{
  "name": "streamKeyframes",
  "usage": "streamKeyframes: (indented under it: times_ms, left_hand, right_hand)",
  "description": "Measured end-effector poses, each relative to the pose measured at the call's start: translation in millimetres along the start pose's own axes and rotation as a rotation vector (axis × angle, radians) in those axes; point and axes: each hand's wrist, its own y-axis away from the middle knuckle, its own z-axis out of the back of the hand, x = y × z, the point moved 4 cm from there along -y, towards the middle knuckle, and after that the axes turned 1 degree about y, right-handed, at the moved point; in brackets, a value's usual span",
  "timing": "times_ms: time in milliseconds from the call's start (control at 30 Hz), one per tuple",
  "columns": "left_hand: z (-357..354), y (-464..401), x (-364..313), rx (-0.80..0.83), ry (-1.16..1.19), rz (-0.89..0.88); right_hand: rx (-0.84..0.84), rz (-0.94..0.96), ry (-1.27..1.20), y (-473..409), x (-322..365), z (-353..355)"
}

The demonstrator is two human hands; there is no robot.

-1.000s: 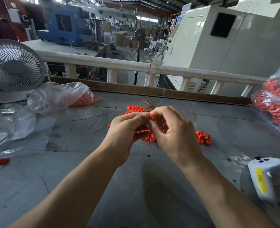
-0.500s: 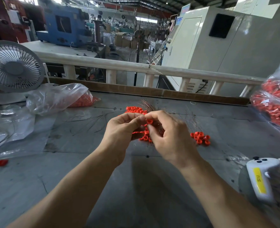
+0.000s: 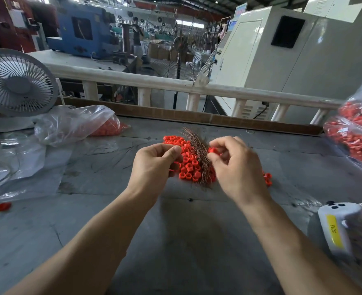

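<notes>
Both hands are up over the heap. The right hand (image 3: 237, 169) pinches one red ring (image 3: 212, 150) between thumb and forefinger, just beside the bundle of copper wires (image 3: 197, 150). The left hand (image 3: 156, 165) has its fingers curled, thumb tip pressed to the forefinger; whether anything thin sits in that pinch, I cannot tell. Between the two hands lies the heap of red rings (image 3: 187, 167) on the grey table (image 3: 175, 231), with the wires lying across it. A small cluster of rings (image 3: 267, 180) peeks out just right of the right hand. Further left there's a clear bag (image 3: 73, 124) with rings inside, a white fan (image 3: 16, 84) behind it, and a stray ring (image 3: 3, 206) near the table's left edge. Far right, a full bag (image 3: 354, 135) of rings and a white controller (image 3: 335, 226) with a yellow label.
</notes>
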Motion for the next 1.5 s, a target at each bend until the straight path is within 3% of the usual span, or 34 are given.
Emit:
streamKeyframes:
  times_ms: [233,533,667,733,833,1033,1500]
  left_hand:
    - [12.8,-3.7,-1.7,-0.122,-0.704,-0.131]
    - [12.5,-5.0,-2.9,-0.106,-1.021,-0.205]
    - [11.5,-7.2,0.6,-0.065,-1.075,-0.215]
    - [10.3,-8.2,2.1,-0.041,-1.095,-0.223]
    - [8.5,-8.8,3.6,-0.021,-1.101,-0.247]
    - [8.2,-7.9,5.2,-0.030,-1.142,-0.301]
    - [8.9,-8.8,7.6,-0.022,-1.193,-0.283]
  right_hand:
    - [0.090,-0.433,0.392,-11.4,-72.0,25.3]
    - [0.239,-0.623,0.576,-13.7,-97.8,36.7]
    - [0.170,-0.510,0.593,-14.3,-85.8,37.8]
    - [0.115,-0.391,0.412,-13.4,-72.1,31.5]
    - [0.220,-0.253,0.145,-7.7,-46.3,9.7]
    - [0.383,-0.009,0.081,-0.6,-20.2,-12.7]
    - [0.246,0.141,0.054,-4.0,-5.1,-11.9]
